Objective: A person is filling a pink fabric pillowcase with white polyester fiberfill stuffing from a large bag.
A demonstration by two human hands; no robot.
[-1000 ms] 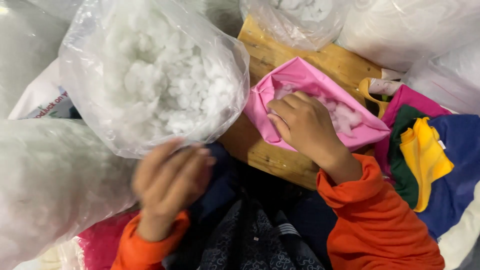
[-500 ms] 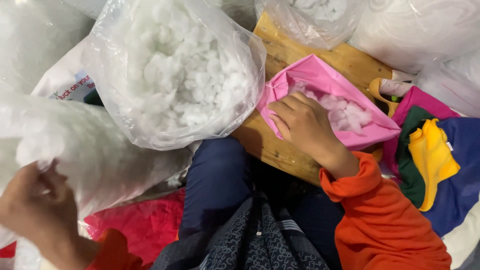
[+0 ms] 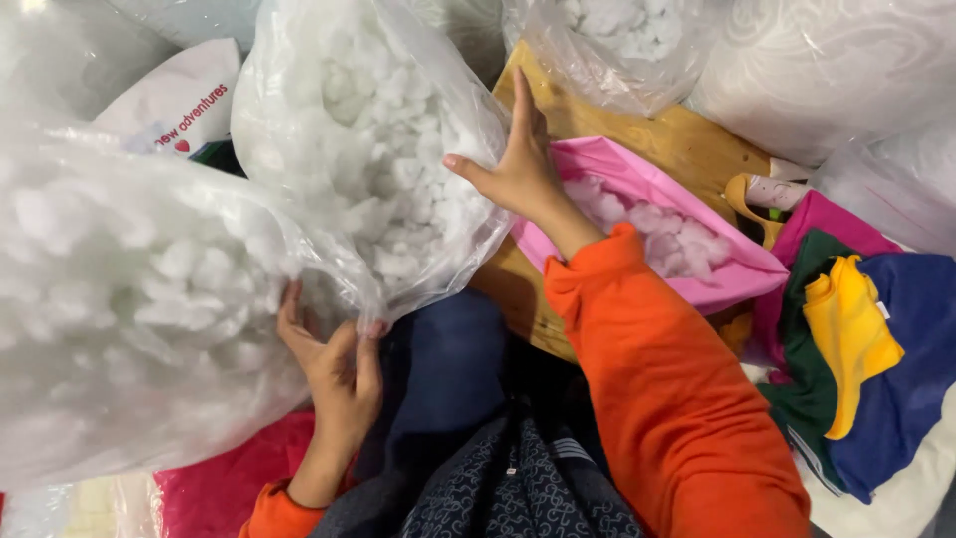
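Note:
My left hand (image 3: 334, 374) presses against the lower edge of a large clear plastic bag (image 3: 129, 299) full of white fluffy stuffing at the left, fingers spread on the plastic. My right hand (image 3: 518, 164), in an orange sleeve, lies flat and open against the side of a second clear bag of stuffing (image 3: 368, 149) in the middle. Just right of that hand sits a pink fabric cover (image 3: 717, 289), open at the top and partly filled with white stuffing (image 3: 662, 234), lying on a wooden board (image 3: 687, 144).
More clear bags of stuffing (image 3: 607, 40) and white bundles (image 3: 846, 70) crowd the back. A stack of pink, green, yellow and blue fabric (image 3: 856, 339) lies at the right. Red cloth (image 3: 219, 478) shows at the lower left, my dark clothing below.
My right hand left the pink cover and moved left onto the middle bag. My left hand moved up against the large left bag's edge. The view shifted slightly.

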